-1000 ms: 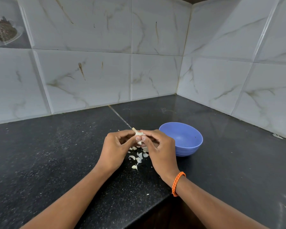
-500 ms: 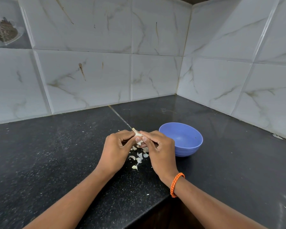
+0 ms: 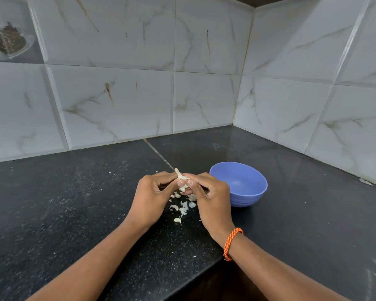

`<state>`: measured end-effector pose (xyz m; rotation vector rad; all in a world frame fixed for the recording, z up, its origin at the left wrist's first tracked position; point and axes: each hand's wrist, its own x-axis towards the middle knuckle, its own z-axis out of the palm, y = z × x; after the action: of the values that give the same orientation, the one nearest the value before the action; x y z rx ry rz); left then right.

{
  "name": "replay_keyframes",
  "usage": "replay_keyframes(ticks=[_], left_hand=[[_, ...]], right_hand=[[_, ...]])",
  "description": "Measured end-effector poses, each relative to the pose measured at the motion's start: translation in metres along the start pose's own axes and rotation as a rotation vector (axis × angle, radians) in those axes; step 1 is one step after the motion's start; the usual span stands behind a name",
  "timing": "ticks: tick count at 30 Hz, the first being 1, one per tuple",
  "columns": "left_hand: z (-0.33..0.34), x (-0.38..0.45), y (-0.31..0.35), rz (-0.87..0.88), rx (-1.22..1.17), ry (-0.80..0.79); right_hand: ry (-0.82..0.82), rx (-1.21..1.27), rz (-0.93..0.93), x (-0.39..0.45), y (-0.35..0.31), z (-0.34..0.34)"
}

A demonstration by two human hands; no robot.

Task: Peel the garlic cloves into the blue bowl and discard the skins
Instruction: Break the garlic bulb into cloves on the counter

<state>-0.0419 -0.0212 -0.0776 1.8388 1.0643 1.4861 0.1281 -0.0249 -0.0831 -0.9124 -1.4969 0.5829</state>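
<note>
Both hands meet over the black counter (image 3: 74, 203) and hold one pale garlic piece (image 3: 181, 178) with a stalk sticking up. My left hand (image 3: 152, 198) pinches it from the left, my right hand (image 3: 211, 198) pinches it from the right, thumbs side by side on it. Most of the garlic is hidden by the fingers. Below the hands lie several white skins and cloves (image 3: 181, 210) on the counter. The blue bowl (image 3: 239, 183) stands just right of my right hand and looks bare inside.
Marble-pattern tiled walls close the counter at the back and right, meeting in a corner. The counter's front edge cuts in under my right forearm. An orange band is on my right wrist (image 3: 232, 243). A small white scrap (image 3: 366, 181) lies by the right wall.
The hands stay in the same place on the garlic; only the thumbs have shifted slightly on it. The bowl and the skins have not moved.
</note>
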Motion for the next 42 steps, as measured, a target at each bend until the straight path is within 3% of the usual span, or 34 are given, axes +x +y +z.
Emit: replay_keyframes(ticks=[17, 32, 37, 42], left_hand=[[0.009, -0.001, 0.005, -0.173, -0.268, 0.130], [0.013, 0.002, -0.007, -0.229, -0.243, 0.170], [0.007, 0.004, -0.011, -0.253, -0.243, 0.249], [0.006, 0.003, -0.009, -0.262, -0.226, 0.255]], right_hand=[[-0.020, -0.074, -0.027, 0.001, -0.003, 0.004], [0.026, -0.299, -0.090, 0.002, 0.000, 0.004], [0.031, -0.381, -0.019, 0.002, 0.000, 0.006], [0.003, -0.448, -0.099, -0.001, -0.004, 0.006]])
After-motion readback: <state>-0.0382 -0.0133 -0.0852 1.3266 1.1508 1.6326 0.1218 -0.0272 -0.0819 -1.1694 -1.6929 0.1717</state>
